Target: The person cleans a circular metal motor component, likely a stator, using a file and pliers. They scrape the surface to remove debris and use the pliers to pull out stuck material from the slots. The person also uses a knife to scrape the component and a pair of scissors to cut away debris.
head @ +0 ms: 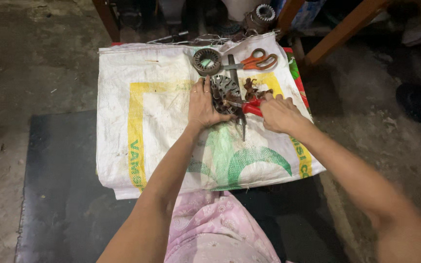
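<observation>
Pink floral cloth [215, 229] over my lap fills the bottom edge, above a dark mat [59, 195] on the concrete floor [30, 58]. Beyond it lies a white woven sack [142, 122] with yellow and green print, spread as a work surface. My left hand [204, 104] rests on the sack, its fingers bearing on the left side of a grey motor stator [224, 92] and steadying it; the stator lies just right of that hand, touching the fingertips. My right hand [278, 113] is closed around the red handles of a pair of pliers [249, 106], whose metal nose points left to the stator's right edge. Brown wire scraps [255, 90] lie just above the pliers. Farther away sit a second round stator ring [206, 61] and orange-handled scissors [255, 61], side by side near the sack's far edge.
</observation>
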